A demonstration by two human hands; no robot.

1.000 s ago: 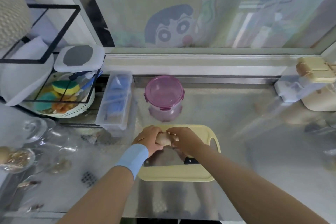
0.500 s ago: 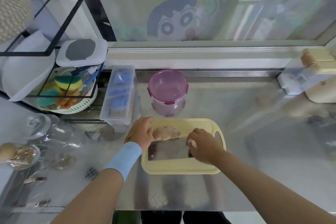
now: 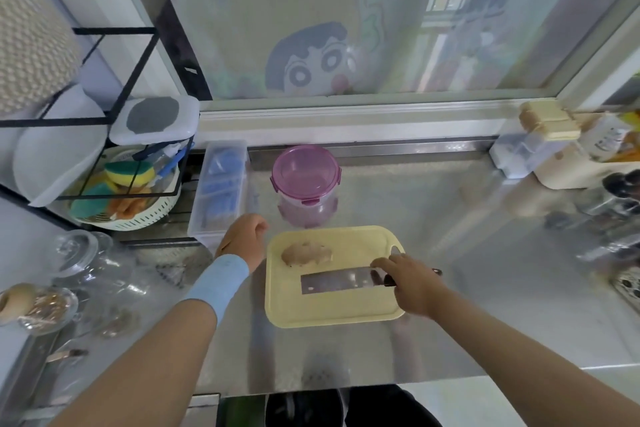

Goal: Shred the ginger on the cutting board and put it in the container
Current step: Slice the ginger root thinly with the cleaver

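Note:
A knobbly piece of ginger lies whole on the upper left of the yellow cutting board. Below it a cleaver rests flat on the board, blade pointing left. My right hand lies over the cleaver's dark handle at the board's right edge, fingers curled round it. My left hand, with a blue wristband, hangs loosely curled just left of the board and holds nothing. The round container with a pink clip lid stands shut just behind the board.
A clear box of blue items stands left of the container. Further left are a rack with sponges in a white basket and glass jars. Appliances and bottles crowd the right back corner of the steel counter.
Both hands have let go of the ginger, which now lies on the board. My left hand drew back left off the board. My right hand moved right onto the cleaver's handle.

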